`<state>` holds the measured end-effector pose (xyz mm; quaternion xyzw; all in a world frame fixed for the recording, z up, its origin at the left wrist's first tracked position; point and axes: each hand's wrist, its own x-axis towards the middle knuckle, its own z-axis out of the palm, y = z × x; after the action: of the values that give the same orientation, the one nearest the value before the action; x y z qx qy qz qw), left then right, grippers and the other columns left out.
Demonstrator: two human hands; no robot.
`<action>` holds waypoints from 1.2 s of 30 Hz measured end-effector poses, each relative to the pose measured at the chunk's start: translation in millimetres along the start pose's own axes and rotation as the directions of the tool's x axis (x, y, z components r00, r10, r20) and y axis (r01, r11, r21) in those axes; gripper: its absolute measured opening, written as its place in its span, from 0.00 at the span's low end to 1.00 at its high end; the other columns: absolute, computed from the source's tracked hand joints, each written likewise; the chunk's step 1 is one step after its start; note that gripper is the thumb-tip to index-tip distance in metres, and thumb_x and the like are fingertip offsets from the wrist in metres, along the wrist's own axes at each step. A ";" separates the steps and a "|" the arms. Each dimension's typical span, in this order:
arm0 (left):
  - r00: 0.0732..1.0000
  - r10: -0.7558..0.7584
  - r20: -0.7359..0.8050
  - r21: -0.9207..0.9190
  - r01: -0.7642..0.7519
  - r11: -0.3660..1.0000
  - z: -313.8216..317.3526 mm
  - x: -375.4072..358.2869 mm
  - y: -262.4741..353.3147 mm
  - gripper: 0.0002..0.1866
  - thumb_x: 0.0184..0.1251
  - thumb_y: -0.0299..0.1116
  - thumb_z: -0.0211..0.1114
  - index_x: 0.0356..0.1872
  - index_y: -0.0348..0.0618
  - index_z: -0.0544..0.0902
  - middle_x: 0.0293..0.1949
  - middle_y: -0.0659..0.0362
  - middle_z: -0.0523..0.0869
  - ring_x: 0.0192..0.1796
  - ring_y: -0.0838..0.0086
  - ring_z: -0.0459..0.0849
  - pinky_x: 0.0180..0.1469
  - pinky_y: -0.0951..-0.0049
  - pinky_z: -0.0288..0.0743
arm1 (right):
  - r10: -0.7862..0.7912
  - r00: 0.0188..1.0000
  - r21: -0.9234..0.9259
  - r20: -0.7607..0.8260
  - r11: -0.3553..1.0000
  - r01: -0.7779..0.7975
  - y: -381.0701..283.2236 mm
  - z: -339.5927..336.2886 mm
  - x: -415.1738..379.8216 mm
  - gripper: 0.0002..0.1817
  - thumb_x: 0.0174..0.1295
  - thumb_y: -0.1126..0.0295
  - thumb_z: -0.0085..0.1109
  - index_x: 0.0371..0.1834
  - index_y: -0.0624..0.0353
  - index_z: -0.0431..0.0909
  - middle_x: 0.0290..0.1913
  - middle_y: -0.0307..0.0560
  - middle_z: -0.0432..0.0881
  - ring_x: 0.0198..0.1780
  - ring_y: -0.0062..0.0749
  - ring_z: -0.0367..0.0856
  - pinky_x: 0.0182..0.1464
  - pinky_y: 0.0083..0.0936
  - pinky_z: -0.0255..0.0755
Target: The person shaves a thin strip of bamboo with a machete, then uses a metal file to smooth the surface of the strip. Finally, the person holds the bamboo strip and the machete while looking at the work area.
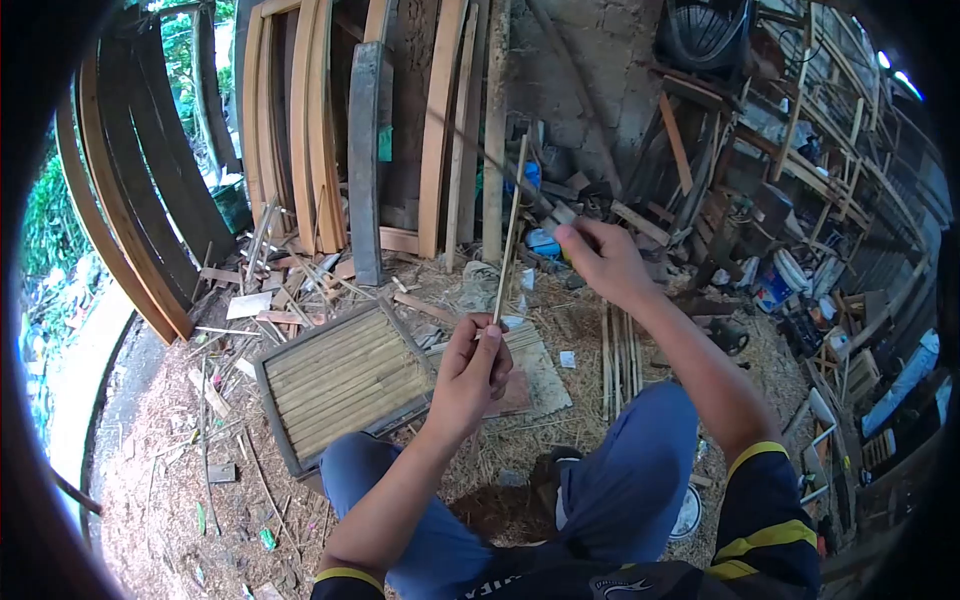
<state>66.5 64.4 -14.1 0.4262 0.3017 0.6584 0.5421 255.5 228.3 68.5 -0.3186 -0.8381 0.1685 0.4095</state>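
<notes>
My left hand is closed around the lower end of a thin bamboo strip, which points up and slightly to the right. In my right hand is a long knife, gripped near its handle end; its dark, narrow blade is blurred and reaches up to the left, crossing behind or beside the strip in this view. Left of my left hand, a dark wooden frame filled with bamboo slats lies tilted by my knee. Under my left hand is a pale flat board on the ground.
Several thin strips lie by my right knee. Wooden planks lean upright along the back. Wood scraps and shavings litter the ground. A cluttered rack of sticks stands at the right, and a round tin sits beside my right leg.
</notes>
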 end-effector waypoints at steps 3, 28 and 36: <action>1.000 -0.025 0.008 0.047 0.025 0.999 -3.2 22.9 -15.3 0.11 0.87 0.40 0.48 0.48 0.44 0.72 0.24 0.67 0.67 0.21 0.86 0.60 0.21 0.81 0.54 | -0.056 0.998 -0.168 0.012 0.984 0.057 5.4 9.7 -5.0 0.24 0.69 0.47 0.65 0.37 0.62 0.82 0.21 0.48 0.75 0.23 0.36 0.77 0.28 0.34 0.67; 0.907 -0.416 -0.065 -0.102 0.408 0.907 23.8 76.2 -52.4 0.10 0.84 0.43 0.48 0.43 0.52 0.74 0.22 0.72 0.59 0.17 0.87 0.52 0.16 0.80 0.40 | -0.142 0.983 -0.359 0.114 0.917 0.174 102.8 23.9 -43.6 0.33 0.67 0.31 0.53 0.30 0.54 0.81 0.16 0.49 0.79 0.21 0.50 0.83 0.26 0.43 0.75; 0.921 -0.389 -0.025 -0.145 0.382 0.913 21.5 62.6 -41.5 0.10 0.84 0.42 0.49 0.38 0.54 0.70 0.21 0.72 0.58 0.16 0.87 0.51 0.16 0.79 0.39 | -0.221 0.963 -0.369 0.154 0.891 0.263 79.9 32.3 -47.8 0.34 0.67 0.31 0.54 0.27 0.54 0.78 0.18 0.49 0.80 0.21 0.48 0.83 0.25 0.42 0.74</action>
<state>101.5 133.3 -25.3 0.3024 0.3480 0.5689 0.6810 283.6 254.6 -22.2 -0.2766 -0.9087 -0.0354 0.3106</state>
